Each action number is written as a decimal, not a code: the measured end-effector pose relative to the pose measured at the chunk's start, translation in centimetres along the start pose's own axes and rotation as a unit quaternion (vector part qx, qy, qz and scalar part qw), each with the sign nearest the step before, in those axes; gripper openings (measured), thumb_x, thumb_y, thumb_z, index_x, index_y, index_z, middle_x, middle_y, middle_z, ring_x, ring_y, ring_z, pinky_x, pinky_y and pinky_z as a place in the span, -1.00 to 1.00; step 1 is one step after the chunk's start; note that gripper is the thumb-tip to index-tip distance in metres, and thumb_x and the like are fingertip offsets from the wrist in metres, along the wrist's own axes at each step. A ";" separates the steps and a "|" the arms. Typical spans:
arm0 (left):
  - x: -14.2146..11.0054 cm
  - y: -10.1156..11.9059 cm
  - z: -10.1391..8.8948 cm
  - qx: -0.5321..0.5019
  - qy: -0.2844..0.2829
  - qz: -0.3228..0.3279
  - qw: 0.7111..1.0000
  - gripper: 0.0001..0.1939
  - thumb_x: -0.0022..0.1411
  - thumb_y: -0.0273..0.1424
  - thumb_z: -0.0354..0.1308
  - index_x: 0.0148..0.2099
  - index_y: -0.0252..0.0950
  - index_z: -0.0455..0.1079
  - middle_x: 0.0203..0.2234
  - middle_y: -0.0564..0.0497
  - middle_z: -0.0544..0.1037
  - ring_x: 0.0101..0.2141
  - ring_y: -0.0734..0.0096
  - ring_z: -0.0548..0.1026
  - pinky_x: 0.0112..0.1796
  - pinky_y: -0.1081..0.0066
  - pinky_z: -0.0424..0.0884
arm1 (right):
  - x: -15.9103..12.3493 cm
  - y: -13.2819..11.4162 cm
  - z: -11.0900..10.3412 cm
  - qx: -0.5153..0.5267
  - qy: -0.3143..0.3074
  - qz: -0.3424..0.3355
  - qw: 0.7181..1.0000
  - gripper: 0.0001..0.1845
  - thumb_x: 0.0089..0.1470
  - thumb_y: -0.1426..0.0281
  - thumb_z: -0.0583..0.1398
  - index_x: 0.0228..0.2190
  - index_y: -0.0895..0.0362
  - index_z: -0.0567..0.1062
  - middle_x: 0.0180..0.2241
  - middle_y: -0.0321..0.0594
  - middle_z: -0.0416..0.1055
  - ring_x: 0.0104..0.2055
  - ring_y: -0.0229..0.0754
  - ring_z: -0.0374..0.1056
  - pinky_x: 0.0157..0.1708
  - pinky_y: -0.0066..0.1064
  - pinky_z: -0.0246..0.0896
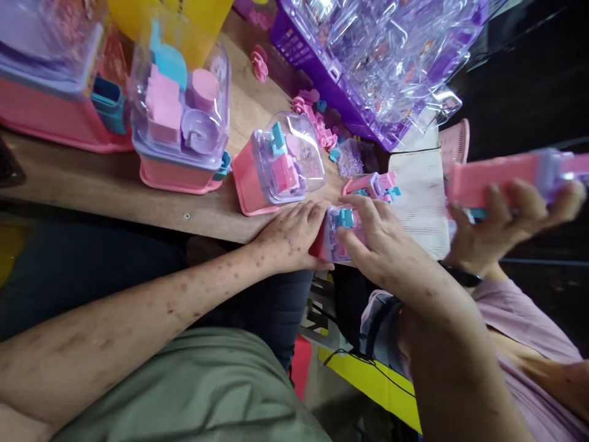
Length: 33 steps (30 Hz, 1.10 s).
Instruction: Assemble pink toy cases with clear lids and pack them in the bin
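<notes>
At the table's front edge is a small toy box [329, 236] with a pink base, a lavender top and a teal piece on it. My left hand [292, 239] wraps round its pink base, the thumb low along the near side. From the right, my right hand [380, 239] reaches over the top with fingers and thumb bent onto it; the palm hides part of the box. Just left stands a similar toy box [253, 178] with a clear dome lid, tilted in my view. Beyond my right hand lies another pink and lavender toy piece [370, 184].
Larger domed toy boxes [181, 166] line the wooden table [221, 218] at left. A purple basket [313, 67] heaped with clear plastic covers stands at the back, with small pink parts [317, 120] before it. At right, a co-worker's hand [497, 227] holds a pink box [497, 178] near a paper sheet [421, 202].
</notes>
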<state>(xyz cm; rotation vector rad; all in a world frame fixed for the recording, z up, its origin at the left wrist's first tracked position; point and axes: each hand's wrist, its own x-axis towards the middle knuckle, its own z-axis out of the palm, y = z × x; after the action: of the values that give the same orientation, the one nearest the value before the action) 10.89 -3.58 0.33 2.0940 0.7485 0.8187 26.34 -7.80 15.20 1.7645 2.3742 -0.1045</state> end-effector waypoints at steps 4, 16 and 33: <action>0.1 0.0 0.0 -0.008 -0.007 0.000 1.000 0.22 0.10 0.04 0.63 0.49 -0.49 0.06 0.40 -0.46 0.37 0.47 -0.25 0.29 0.45 -0.06 0.23 | 0.4 -1.3 0.4 -0.073 0.025 0.087 0.993 -0.49 0.47 0.16 0.03 0.29 0.14 0.33 0.26 0.28 0.44 0.03 0.41 0.52 0.06 0.40 0.46; -0.1 -0.3 0.7 -0.016 0.026 0.015 0.999 0.20 0.09 0.02 0.61 0.49 -0.40 0.04 0.40 -0.45 0.35 0.43 -0.31 0.34 0.41 -0.13 0.25 | 0.6 -2.1 2.8 -0.026 0.089 0.155 0.983 -0.44 0.42 0.14 0.10 0.27 0.22 0.36 0.09 0.27 0.56 0.12 0.38 0.53 0.14 0.30 0.47; 0.1 0.0 0.0 -0.020 0.002 0.002 1.000 0.19 0.12 0.02 0.61 0.50 -0.42 0.05 0.43 -0.44 0.34 0.45 -0.25 0.32 0.46 -0.10 0.21 | 0.4 -0.4 2.0 0.038 0.061 0.150 0.986 -0.36 0.53 -0.08 -0.02 0.32 0.08 0.37 0.28 0.16 0.47 0.38 0.29 0.37 0.39 0.33 0.25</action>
<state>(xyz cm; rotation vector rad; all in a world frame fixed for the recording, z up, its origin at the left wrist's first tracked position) 10.98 -3.56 0.35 2.0601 0.7245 0.8348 26.03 -7.88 13.15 2.2006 2.1770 -0.0471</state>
